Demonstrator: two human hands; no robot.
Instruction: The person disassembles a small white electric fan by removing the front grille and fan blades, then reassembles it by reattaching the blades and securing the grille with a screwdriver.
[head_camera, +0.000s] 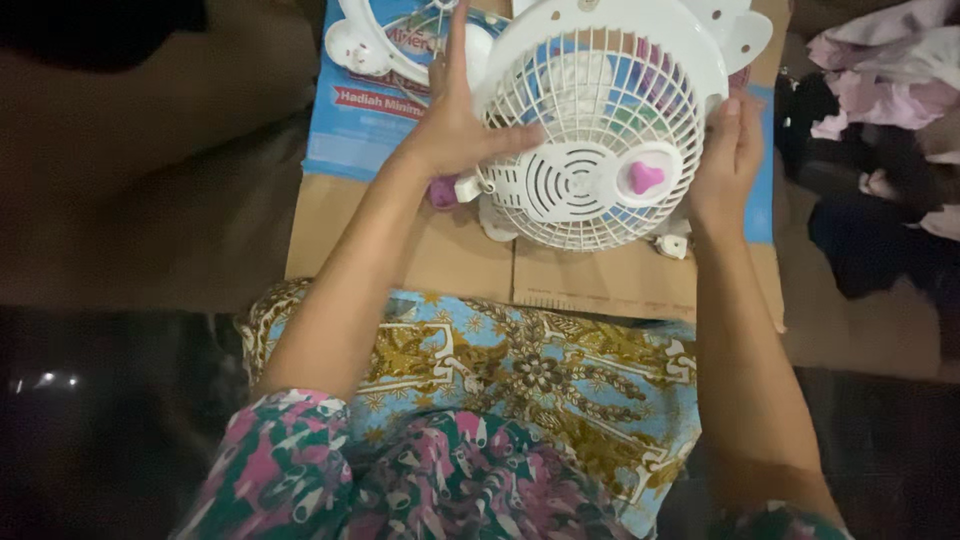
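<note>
In the head view, a small white plastic fan with a round wire-style grille (600, 130) is held between two bare hands above a flattened brown cardboard box (590, 275). The fan sits in the far middle of the scene, its back facing up, showing a white slotted motor cover (560, 185) and a pink heart-shaped knob (646, 177) on the right of that cover.

The left hand (455, 125) lies on the fan's left side, fingers spread wide and flat, the thumb stretched rightward across the grille and the forefinger pointing far. The right hand (728, 160) clasps the fan's right rim, fingers curled around the edge with the thumb on top.

A small purple part (443, 193) shows just under the left palm, touching the fan's near left edge. Far left of the fan lies a blue printed sheet (365, 120) with a white plastic ring piece (365, 45) on it.

Near the camera, a blue and gold patterned cloth (520, 380) covers the person's lap, and pink and green patterned sleeves (290, 470) frame the near edge. Pale crumpled clothes (880, 60) lie far right.
</note>
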